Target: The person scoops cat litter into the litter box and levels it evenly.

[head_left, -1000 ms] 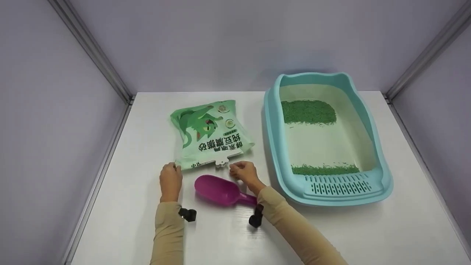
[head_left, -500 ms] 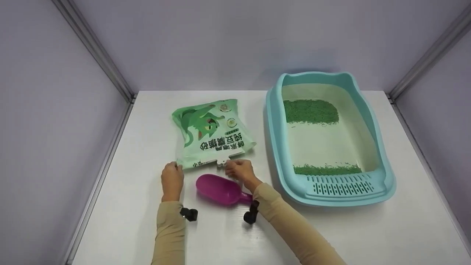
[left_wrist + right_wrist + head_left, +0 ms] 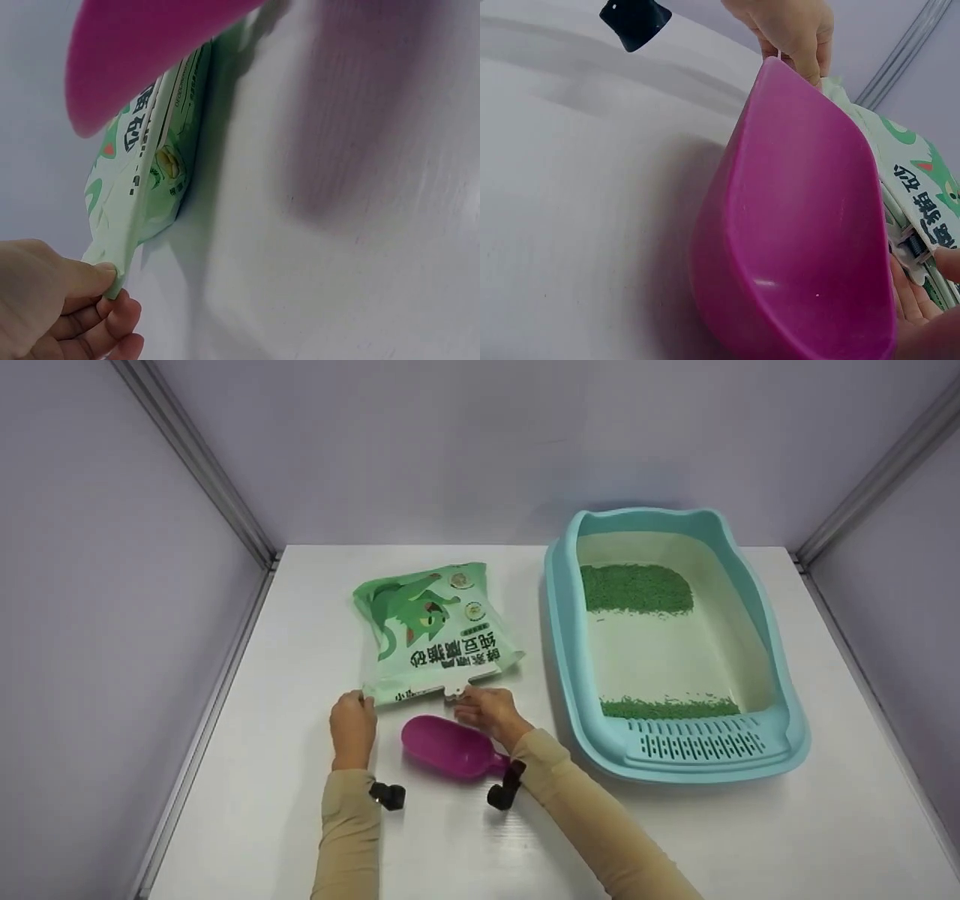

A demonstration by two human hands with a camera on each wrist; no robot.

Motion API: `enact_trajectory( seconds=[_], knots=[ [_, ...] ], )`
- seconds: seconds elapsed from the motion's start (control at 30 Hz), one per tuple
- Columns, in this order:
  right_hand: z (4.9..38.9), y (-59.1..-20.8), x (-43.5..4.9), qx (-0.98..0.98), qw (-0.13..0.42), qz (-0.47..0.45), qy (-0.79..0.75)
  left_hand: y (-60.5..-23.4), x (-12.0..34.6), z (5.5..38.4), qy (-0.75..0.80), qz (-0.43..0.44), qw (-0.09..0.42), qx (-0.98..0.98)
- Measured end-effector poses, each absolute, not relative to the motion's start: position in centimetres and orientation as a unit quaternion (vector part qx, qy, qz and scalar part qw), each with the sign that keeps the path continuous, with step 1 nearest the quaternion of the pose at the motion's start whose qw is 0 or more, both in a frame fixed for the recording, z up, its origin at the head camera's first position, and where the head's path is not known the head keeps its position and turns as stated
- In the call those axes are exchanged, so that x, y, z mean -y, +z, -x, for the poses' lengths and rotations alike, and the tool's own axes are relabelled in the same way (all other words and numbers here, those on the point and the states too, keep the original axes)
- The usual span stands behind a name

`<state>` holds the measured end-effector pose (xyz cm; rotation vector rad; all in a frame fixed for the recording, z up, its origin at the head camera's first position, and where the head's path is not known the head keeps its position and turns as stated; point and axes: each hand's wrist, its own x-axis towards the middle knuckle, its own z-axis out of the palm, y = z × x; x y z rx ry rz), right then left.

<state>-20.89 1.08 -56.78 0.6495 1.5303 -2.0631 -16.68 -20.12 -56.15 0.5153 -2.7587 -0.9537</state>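
The green bag of cat litter (image 3: 431,622) lies on the white table, printed with a cartoon cat. A white bag clip (image 3: 454,688) with a dark spring crosses its folded near edge. My left hand (image 3: 352,727) pinches the near-left corner of the bag; in the left wrist view the thumb (image 3: 94,277) presses on top. My right hand (image 3: 489,710) holds the clip's tab, thumb on one side and fingers (image 3: 907,296) on the other. Just in front of the clip lies a magenta scoop (image 3: 446,746), its handle running toward my right wrist.
A blue litter box (image 3: 562,660) stands at the right, with green pellets (image 3: 637,589) at its back and a thin strip along the front. Walls enclose the table (image 3: 247,802) at the back and sides. A black camera is on each wrist.
My right hand has moved left onto the clip and now holds it. The left hand stays at the bag's corner. The bag, scoop and litter box keep their places.
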Motion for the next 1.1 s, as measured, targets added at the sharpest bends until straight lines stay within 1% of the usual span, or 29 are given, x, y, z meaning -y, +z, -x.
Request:
enact_trajectory(
  seconds=[0.43, 0.67, 0.87, 1.1],
  knots=[
    [20.88, -56.14, -0.91, -0.556, 0.223, -0.278, -0.751, -56.46, 19.83, 16.63, -0.317, -0.175, 0.083, 0.928],
    [20.67, -56.21, -0.80, -0.562, 0.204, -0.280, -0.751, -56.48, 19.80, 16.68, -0.315, -0.166, 0.090, 0.930],
    [20.51, -55.97, -0.65, -0.561, 0.206, -0.288, -0.748, -56.27, 20.02, 16.72, -0.313, -0.168, 0.097, 0.930],
    [20.12, -55.99, -0.87, -0.562, 0.205, -0.286, -0.749, -56.12, 20.21, 16.74, -0.310, -0.167, 0.087, 0.932]
  ],
)
